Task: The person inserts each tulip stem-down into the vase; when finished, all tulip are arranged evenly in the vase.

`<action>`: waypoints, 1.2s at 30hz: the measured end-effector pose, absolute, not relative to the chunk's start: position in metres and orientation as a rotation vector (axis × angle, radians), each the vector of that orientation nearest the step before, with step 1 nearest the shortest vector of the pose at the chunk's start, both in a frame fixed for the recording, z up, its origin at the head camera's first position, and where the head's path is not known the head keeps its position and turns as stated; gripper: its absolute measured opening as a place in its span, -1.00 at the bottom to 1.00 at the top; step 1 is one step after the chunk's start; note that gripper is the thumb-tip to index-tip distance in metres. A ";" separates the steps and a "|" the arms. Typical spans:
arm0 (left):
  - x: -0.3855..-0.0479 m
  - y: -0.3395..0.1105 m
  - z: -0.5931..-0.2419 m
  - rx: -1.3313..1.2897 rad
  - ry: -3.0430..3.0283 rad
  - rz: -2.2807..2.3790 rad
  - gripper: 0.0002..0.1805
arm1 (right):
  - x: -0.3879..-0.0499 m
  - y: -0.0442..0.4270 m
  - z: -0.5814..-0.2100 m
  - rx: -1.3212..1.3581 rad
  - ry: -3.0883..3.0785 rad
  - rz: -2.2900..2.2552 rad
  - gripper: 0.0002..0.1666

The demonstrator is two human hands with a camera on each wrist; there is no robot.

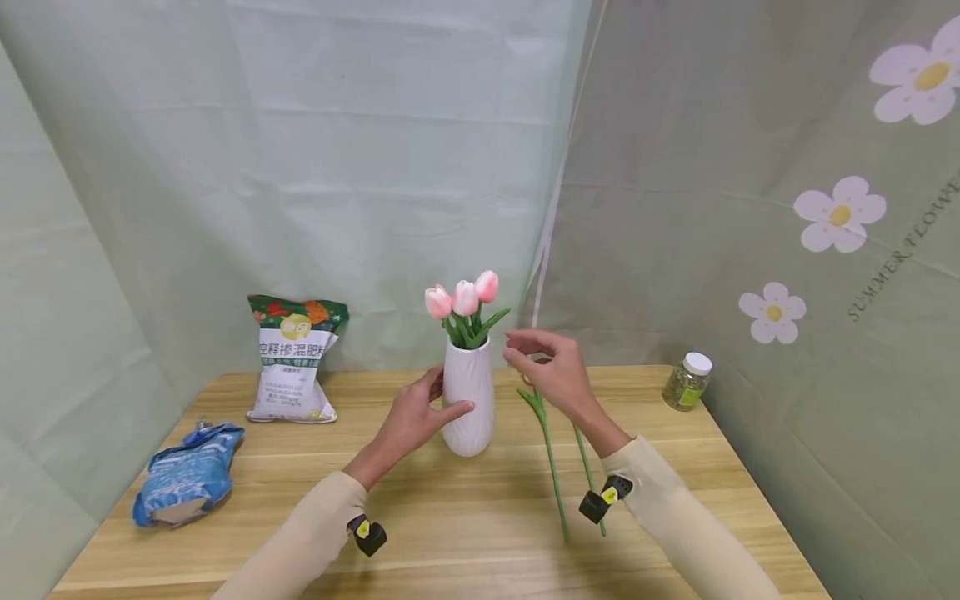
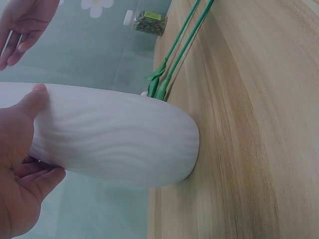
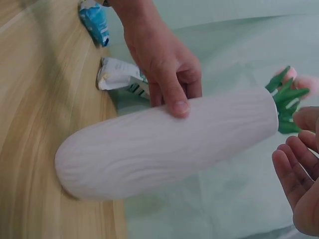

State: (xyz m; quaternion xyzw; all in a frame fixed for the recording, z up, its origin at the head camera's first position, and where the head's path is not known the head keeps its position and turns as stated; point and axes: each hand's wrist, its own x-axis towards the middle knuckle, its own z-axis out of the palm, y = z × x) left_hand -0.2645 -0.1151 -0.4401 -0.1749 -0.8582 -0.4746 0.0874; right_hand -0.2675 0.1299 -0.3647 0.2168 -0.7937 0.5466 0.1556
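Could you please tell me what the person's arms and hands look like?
Both sleeves are long, plain and cream-coloured. Each wrist camera is small, black and boxy, with a yellow mark. The left hand and right hand wear no gloves.

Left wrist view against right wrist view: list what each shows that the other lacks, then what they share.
Only left wrist: the lidded jar, two loose green stems and a printed white flower.
Only right wrist: the blue bag, the white bag, and the blooms and leaves rising from the white vase.
Both: that vase, the left hand gripping it, the right hand, the wooden table and the green cloth.
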 end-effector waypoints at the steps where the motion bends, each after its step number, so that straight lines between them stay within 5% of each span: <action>1: -0.264 -0.115 -0.440 -0.521 -2.555 -1.411 -0.11 | -0.266 0.133 -0.366 0.615 -2.274 1.569 -0.67; 12: -0.263 -0.117 -0.441 -0.499 -2.570 -1.406 -0.10 | -0.246 0.164 -0.368 0.505 -2.347 1.525 -0.70; 36: -0.264 -0.115 -0.439 -0.482 -2.591 -1.406 -0.08 | -0.268 0.231 -0.475 0.185 -2.524 1.386 -0.61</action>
